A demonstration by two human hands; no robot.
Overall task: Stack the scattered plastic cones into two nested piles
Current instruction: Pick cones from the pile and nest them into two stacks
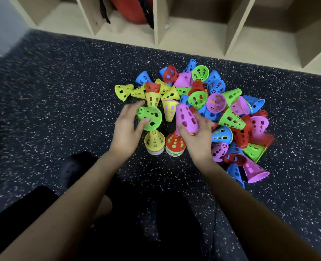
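A perforated green plastic cone [149, 118] sits in the grip of the left hand [125, 129], fingers and thumb curled round its rim, just above a yellow-topped nested pile [154, 142]. The right hand [199, 140] has its grip closed round a perforated pink plastic cone [187, 116], over a red-topped nested pile [175, 145]. Both piles stand side by side on the speckled dark floor [61, 91]. To the right sprawls the loose heap of coloured cones [216, 102] (blue, red, green, pink, yellow), near pale wooden cubby shelves [193, 34].
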